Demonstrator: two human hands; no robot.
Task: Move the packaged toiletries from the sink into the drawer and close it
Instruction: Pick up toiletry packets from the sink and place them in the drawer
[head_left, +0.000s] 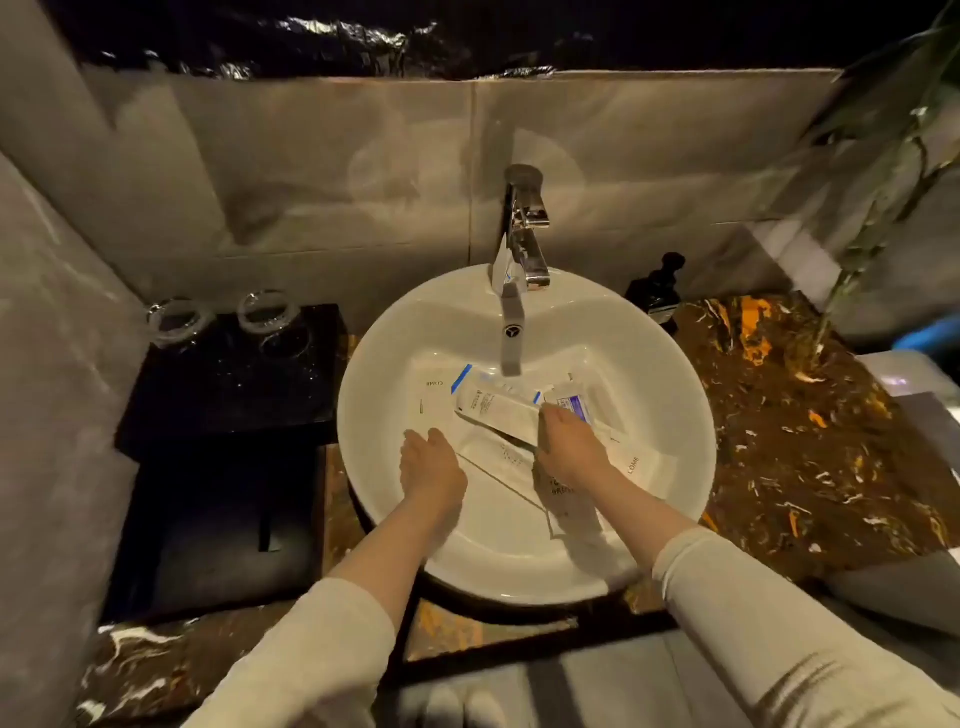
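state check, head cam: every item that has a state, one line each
sink: dry, holds the packets
packaged toiletries: loose pile, still in the basin
faucet: off, no water running
left hand: open, flat on the packets
right hand: fingers curled onto a packet, grip unclear
two glasses: upright on the black stand, look empty
dark pump bottle: upright beside the sink
drawer: not identifiable in view
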